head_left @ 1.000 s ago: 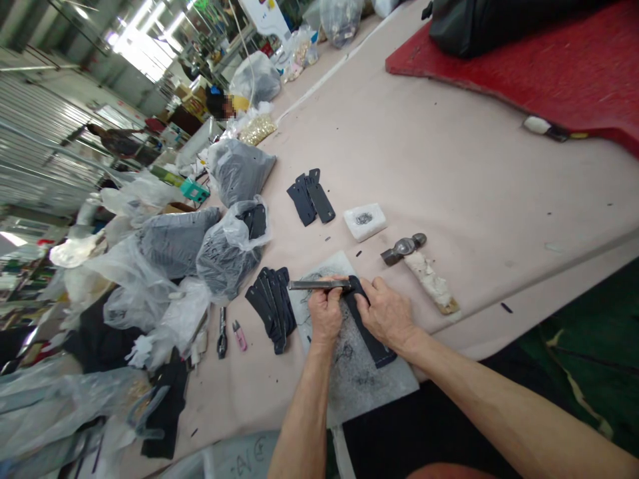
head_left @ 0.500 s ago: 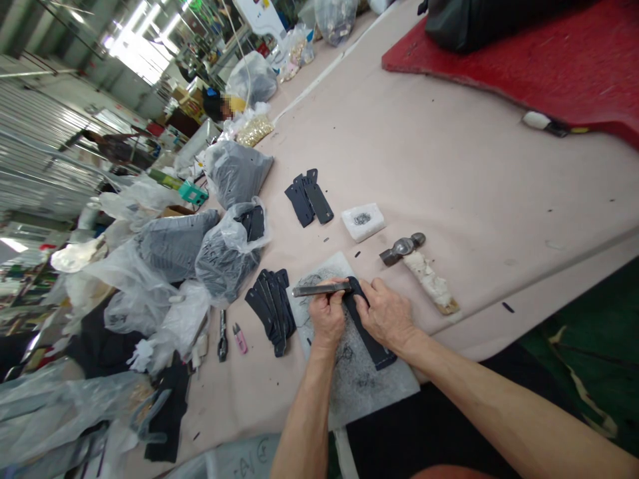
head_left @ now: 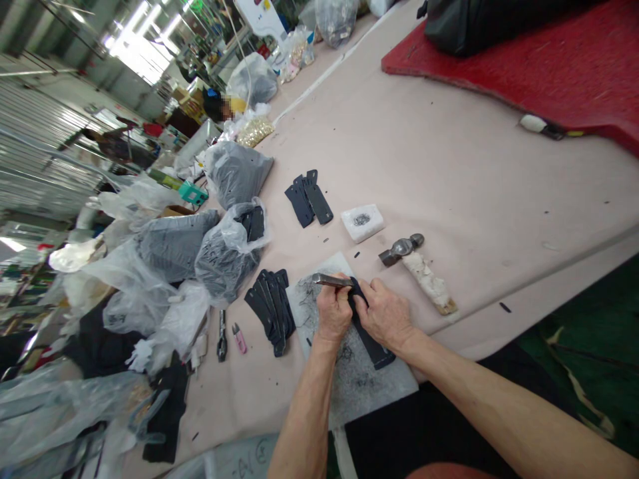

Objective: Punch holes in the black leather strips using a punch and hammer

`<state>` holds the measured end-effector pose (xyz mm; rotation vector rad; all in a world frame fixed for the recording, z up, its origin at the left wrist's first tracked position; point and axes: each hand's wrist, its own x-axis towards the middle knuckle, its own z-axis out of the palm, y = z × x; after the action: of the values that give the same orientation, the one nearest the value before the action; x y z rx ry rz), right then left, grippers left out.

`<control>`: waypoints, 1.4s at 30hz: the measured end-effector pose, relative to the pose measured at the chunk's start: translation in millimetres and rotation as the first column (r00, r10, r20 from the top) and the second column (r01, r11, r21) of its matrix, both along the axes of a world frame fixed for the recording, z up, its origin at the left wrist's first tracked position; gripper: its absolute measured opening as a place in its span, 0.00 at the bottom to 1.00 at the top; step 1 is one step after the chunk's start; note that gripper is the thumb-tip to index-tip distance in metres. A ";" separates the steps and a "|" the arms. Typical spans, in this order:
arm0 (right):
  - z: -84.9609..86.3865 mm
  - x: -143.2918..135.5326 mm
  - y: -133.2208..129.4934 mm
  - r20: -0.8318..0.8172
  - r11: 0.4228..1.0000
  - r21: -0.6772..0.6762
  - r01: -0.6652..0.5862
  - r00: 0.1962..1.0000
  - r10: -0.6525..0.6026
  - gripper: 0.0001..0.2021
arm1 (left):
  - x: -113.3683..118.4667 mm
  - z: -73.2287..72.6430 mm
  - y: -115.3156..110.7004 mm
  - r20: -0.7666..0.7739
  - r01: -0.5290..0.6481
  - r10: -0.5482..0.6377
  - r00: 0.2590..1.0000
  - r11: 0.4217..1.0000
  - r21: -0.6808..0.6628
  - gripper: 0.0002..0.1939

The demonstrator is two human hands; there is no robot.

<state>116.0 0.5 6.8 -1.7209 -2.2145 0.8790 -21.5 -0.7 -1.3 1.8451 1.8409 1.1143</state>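
My left hand is closed around a metal punch, which lies nearly level with its tip at the upper end of a dark strap piece. My right hand grips that strap near the same end; its fingers partly hide where tip and strap meet. Beneath both hands lies a grey, scuffed board. To the right rests a ball-peen hammer with a wrapped handle. A white block with a dark smudge sits beyond the board. Fanned dark pieces lie to the left.
More dark pieces lie farther back. Pink thread snips and a dark tool are at left, beside filled plastic bags. A red board carries a black bag. People are in the background.
The punch has tilted and shifted slightly right, its free end now farther from the left edge and a little higher. My left hand moved right with it; my right hand stays on the strap.
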 end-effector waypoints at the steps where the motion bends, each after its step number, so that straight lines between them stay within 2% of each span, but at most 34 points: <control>1: 0.4 0.6 -0.5 -0.006 1.000 0.000 -0.004 1.000 0.004 0.16 | -0.1 -0.9 0.3 -0.004 0.006 -0.006 1.000 1.000 0.009 0.07; 5: 9.5 7.7 7.4 -0.102 1.000 -0.027 -0.007 0.995 0.004 0.15 | -2.4 -5.2 -2.3 -0.001 0.001 -0.001 1.000 0.999 0.032 0.08; 7: 21.3 12.1 19.8 -0.234 1.000 -0.004 -0.007 0.972 0.005 0.18 | -3.9 -8.0 -3.2 0.019 0.016 -0.017 1.000 1.000 0.025 0.08; 9: 36.7 12.9 34.0 -0.363 0.997 0.066 -0.039 0.930 0.060 0.20 | -4.2 -9.9 -2.4 0.025 0.037 -0.038 0.999 0.999 0.026 0.08; 11: 50.3 8.4 45.1 -0.395 0.985 0.146 -0.095 0.907 0.146 0.17 | -3.0 -9.1 -1.0 0.001 0.053 -0.053 0.999 0.997 0.055 0.09; 13: 56.7 0.5 51.2 -0.350 0.976 0.194 -0.103 0.922 0.167 0.11 | -0.8 -6.5 -0.8 -0.033 0.073 -0.070 0.997 0.993 0.089 0.11; 15: 55.6 -5.3 55.5 -0.334 0.976 0.210 -0.053 0.935 0.123 0.11 | 1.2 -4.6 -3.6 -0.076 0.101 -0.094 0.993 0.991 0.089 0.12; 17: 52.6 -4.3 64.6 -0.395 0.990 0.141 0.019 0.918 0.038 0.13 | 2.2 -5.5 -10.1 -0.157 0.099 -0.088 0.984 0.993 0.066 0.18; 19: 55.6 3.8 83.7 -0.487 0.995 -0.001 0.100 0.869 -0.088 0.15 | 2.1 -8.8 -18.7 -0.253 0.055 -0.044 0.967 0.998 0.038 0.26; 21: 69.2 14.3 111.6 -0.564 0.977 -0.072 0.202 0.799 -0.207 0.17 | 1.3 -11.8 -26.5 -0.326 0.028 -0.029 0.945 1.000 -0.007 0.28; 22: 79.0 18.6 126.8 -0.602 0.965 -0.039 0.258 0.765 -0.229 0.17 | 0.7 -12.3 -29.4 -0.349 0.030 -0.040 0.936 0.999 -0.036 0.27; 24: 99.2 22.6 154.5 -0.660 0.933 0.123 0.338 0.730 -0.177 0.16 | -0.6 -10.9 -32.9 -0.372 0.051 -0.080 0.925 0.995 -0.089 0.25; 26: 110.3 19.9 174.1 -0.657 0.880 0.306 0.362 0.749 -0.080 0.16 | -2.0 -7.8 -34.0 -0.367 0.058 -0.095 0.925 0.992 -0.111 0.24; 27: 109.9 16.5 180.2 -0.628 0.852 0.386 0.355 0.777 -0.039 0.16 | -2.7 -6.4 -34.1 -0.354 0.060 -0.096 0.930 0.992 -0.112 0.24; 29: 97.0 8.2 187.1 -0.513 0.814 0.502 0.292 0.858 0.008 0.14 | -4.3 -5.0 -34.2 -0.319 0.070 -0.100 0.942 0.992 -0.107 0.24; 31: 75.8 1.2 190.4 -0.357 0.831 0.527 0.177 0.934 0.028 0.10 | -6.0 -5.1 -34.5 -0.283 0.082 -0.106 0.953 0.992 -0.094 0.24; 33: 58.7 -1.2 193.8 -0.232 0.880 0.470 0.069 0.972 0.047 0.08 | -7.6 -5.3 -35.1 -0.256 0.096 -0.115 0.960 0.992 -0.086 0.24; 36: 53.7 3.9 199.1 -0.237 0.896 0.440 0.061 0.970 0.050 0.09 | -8.3 -3.0 -35.3 -0.227 0.109 -0.122 0.966 0.992 -0.070 0.23; 40: 56.6 9.8 199.7 -0.341 0.829 0.529 0.181 0.940 0.013 0.14 | -5.6 2.2 -34.5 -0.261 0.119 -0.123 0.957 0.992 -0.030 0.17; 42: 50.9 8.6 198.7 -0.259 0.859 0.499 0.110 0.966 0.026 0.13 | -4.3 3.4 -36.0 -0.313 0.097 -0.092 0.945 0.995 0.001 0.13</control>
<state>124.6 199.2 57.7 -1.3128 -1.9880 0.4120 -25.8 -36.7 2.1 2.2002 1.8831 0.8435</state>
